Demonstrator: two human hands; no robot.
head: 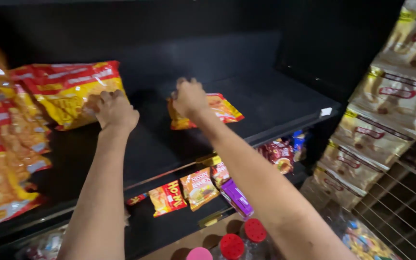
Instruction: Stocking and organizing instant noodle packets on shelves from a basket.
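My left hand point(114, 111) grips the lower edge of a large red and yellow snack bag point(68, 89) that leans on the black shelf point(275, 103). My right hand point(188, 97) is closed on the top edge of a smaller orange and yellow snack packet point(222, 108) lying flat near the shelf's middle. Both arms reach forward from the bottom of the view. The fingertips of each hand are hidden behind the packaging.
More red and yellow bags point(3, 144) stack at the left. Small noodle packets point(188, 190) lie on the lower shelf. Gold and white bags point(386, 106) hang at the right above a wire rack point(400, 212). Bottles with red and pink caps point(232, 243) stand below.
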